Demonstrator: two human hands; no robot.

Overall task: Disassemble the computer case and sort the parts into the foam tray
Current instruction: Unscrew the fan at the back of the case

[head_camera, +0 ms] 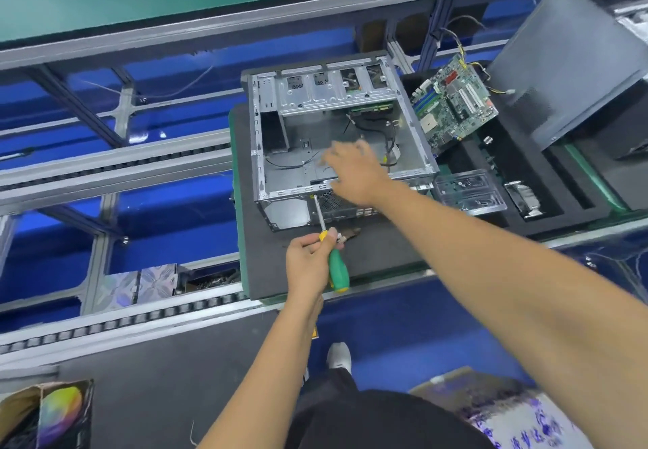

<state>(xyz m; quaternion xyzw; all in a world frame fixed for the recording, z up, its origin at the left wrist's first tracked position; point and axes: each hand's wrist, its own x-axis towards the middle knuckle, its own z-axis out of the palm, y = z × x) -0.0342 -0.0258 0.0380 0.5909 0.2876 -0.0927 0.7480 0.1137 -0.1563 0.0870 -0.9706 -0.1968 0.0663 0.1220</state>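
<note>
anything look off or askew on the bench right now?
One thing: the motherboard sits tilted in the foam tray, propped at an angle rather than flat in a slot, its wires trailing behind. Loose black cables lie inside the open case, as expected mid-teardown. No visible damage or spills.

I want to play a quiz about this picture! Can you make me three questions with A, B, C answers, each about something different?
1. Where is the green circuit board?
A. right of the open grey metal computer case
B. inside the case
C. on the floor

2. What colour is the screwdriver's handle?
A. red
B. green with yellow ends
C. black

3. What is the left hand doing?
A. resting flat
B. gripping the screwdriver
C. holding a cable

Answers: 1 A, the board leans over the black foam tray beside the case. 2 B, the handle shows green and yellow. 3 B, its fingers curl round the handle.
</note>
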